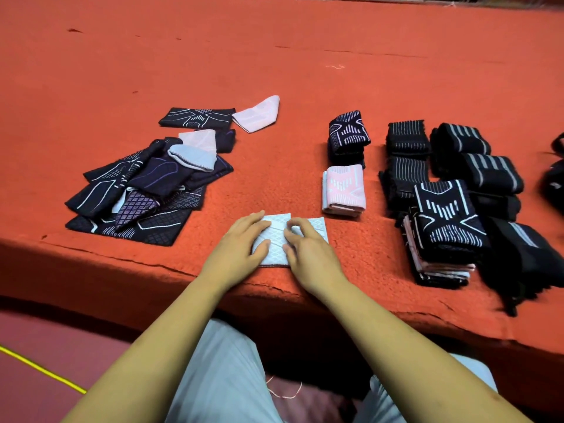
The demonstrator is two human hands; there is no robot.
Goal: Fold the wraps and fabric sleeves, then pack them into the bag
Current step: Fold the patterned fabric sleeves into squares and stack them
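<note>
while your left grip [241,242] presses flat and right grip [308,251] pinches the white sleeve [274,253], folded stacks [442,227] sit right of it, unfolded pile [146,184] left; packing looks unstarted.

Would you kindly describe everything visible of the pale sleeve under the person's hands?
The pale sleeve is a light grey-white knit with a diamond pattern. It lies flat and partly folded near the front edge of the orange table. The left hand rests flat on it, and the right hand pinches its fold.
</note>
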